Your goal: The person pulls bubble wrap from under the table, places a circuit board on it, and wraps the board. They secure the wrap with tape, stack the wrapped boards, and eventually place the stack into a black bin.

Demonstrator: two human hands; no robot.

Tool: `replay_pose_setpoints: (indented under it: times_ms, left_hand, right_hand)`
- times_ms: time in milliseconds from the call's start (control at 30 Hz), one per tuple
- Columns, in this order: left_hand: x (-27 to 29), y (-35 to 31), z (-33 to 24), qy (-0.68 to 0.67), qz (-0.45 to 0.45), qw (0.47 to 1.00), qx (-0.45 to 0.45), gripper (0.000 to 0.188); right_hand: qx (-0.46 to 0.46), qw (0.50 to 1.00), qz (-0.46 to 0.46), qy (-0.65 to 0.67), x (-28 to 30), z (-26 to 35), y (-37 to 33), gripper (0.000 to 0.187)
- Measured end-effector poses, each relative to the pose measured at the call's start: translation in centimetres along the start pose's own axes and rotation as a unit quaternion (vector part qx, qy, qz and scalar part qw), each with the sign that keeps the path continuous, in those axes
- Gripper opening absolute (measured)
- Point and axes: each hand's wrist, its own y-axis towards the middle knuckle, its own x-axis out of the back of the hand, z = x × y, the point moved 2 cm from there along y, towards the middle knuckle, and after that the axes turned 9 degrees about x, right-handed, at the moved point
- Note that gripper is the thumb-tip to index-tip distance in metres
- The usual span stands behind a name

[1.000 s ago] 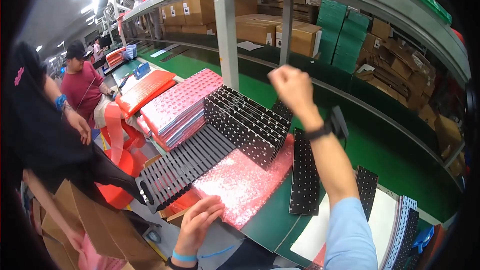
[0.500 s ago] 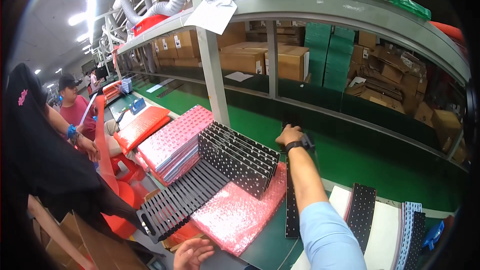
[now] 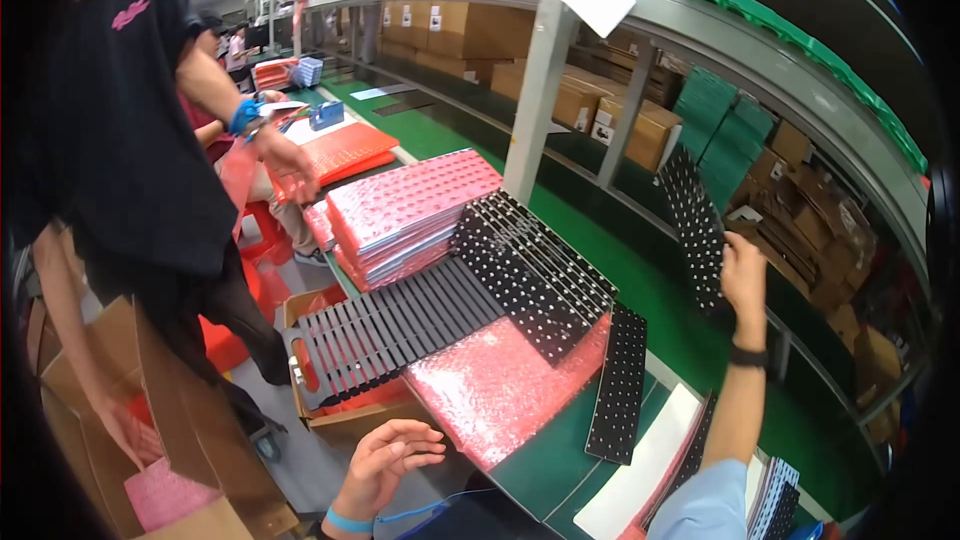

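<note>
My right hand grips the lower right edge of a thin black panel with white dots and holds it raised over the green conveyor belt. Nothing is in my left hand, whose loosely bent fingers hover just off the table's near edge. Close by lies a flat pink bubble-wrap pack. A black slotted rack holds several dotted black panels upright, side by side. To the right of the pack, another narrow dotted black panel lies flat on the table.
A pile of pink bubble-wrapped packs stands behind the rack. White strips and more panels lie at the near right. On the left, a person in black stands by an open cardboard box. A grey metal post rises behind the panels.
My right hand has come up off the conveyor with a dotted panel and moved right. My left hand has risen slightly. The view has turned, and the lying panel now sits tilted.
</note>
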Motion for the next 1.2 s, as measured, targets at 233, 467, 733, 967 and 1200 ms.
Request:
replay_pose_setpoints:
  times_ms: [233,467,733,967,1200]
  left_hand:
    - [-0.7,-1.2,0.4,-0.006,0.029,1.0,0.001,0.041]
    - [-0.4,-2.8,0.5,-0.001,0.031,1.0,0.004,0.042]
    - [-0.1,-4.6,-0.4,-0.03,0.087,0.995,-0.035,0.041]
    - [-2.7,-2.3,0.2,-0.07,0.136,0.986,-0.073,0.044]
    - [-9.1,1.3,3.5,0.024,0.23,0.972,-0.041,0.041]
  right_hand:
    - [0.154,0.953,0.122,0.229,-1.3,22.0,-1.1,0.026]
    - [0.139,0.954,0.197,0.177,-9.7,23.7,-3.5,0.021]
    - [0.173,0.947,0.184,0.2,-10.4,23.8,-4.7,0.015]
    - [0.209,0.975,0.06,0.038,-9.1,24.1,-6.3,0.03]
    - [0.055,0.978,0.065,0.189,13.5,18.0,-9.7,0.028]
